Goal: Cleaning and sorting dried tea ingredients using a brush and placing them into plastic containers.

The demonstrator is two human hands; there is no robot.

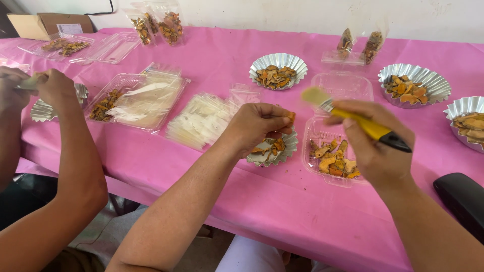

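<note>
The right hand [375, 143] gripped a yellow-handled brush [353, 118], bristles raised toward the left, above a clear plastic clamshell tray [315, 163] of orange dried slices. Just to its left, the left hand [254, 126] pinched one orange dried slice [289, 119] between its fingertips, directly over a small fluted foil cup [287, 148] on the pink-covered worktop [262, 201]. At the left edge, another person's hands [35, 88] were closed on a pale tool. Farther back stood more foil cups [297, 63] of slices and filled clear bags [169, 25].
</note>
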